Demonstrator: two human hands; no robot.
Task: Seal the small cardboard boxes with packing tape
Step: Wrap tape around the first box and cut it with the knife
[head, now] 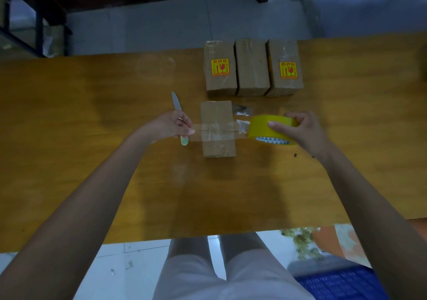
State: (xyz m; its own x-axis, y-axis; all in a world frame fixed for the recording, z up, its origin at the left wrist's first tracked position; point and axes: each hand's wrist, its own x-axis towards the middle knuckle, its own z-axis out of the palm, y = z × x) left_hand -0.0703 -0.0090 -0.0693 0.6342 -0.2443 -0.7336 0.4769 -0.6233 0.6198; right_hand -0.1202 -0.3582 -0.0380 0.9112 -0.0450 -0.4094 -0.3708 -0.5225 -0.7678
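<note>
A small cardboard box (217, 114) lies in the middle of the wooden table (92, 138). A clear strip of packing tape (217, 132) stretches across it from left to right. My left hand (169, 125) pinches the free end of the strip just left of the box. My right hand (300, 131) grips the yellow tape roll (269, 130) to the right of the box, slightly above the tabletop. A knife (177, 109) with a pale green handle lies on the table under my left hand.
Three taped cardboard boxes (253, 67) stand side by side at the table's far edge, two with yellow and red stickers. A scrap of clear tape (241, 109) lies right of the box. A blue crate (342, 283) sits on the floor at lower right.
</note>
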